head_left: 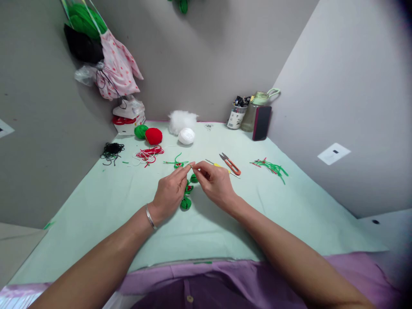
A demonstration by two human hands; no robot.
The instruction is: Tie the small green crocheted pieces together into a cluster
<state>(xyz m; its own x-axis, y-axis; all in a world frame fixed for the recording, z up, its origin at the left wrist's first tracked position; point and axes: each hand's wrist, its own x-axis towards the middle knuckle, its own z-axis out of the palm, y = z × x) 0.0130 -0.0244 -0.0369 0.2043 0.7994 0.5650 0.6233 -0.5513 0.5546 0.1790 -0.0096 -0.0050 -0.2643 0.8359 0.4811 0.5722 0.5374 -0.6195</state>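
Note:
My left hand (pixel 170 189) and my right hand (pixel 215 181) meet over the middle of the table, fingertips close together. Both are closed in a pinch around something tiny and yellowish between them, too small to make out. Just below and between them are small green crocheted balls (pixel 186 203) with dark stripes; another green ball (pixel 193 178) sits by my right fingers. A red-and-green crocheted piece (pixel 189 188) is partly covered by my left hand. Beyond my fingertips lies a similar crocheted piece (pixel 178 165) with loose green yarn ends.
Orange-handled thread snips (pixel 231 165) and a yellow-handled crochet hook (pixel 217 165) lie beyond my right hand. Yarn scraps (pixel 272 167) are at right. Red yarn (pixel 153 136), white yarn (pixel 186 136) and stuffing (pixel 182 122) stand at the back, near a phone (pixel 262 123) and bottle (pixel 251 113).

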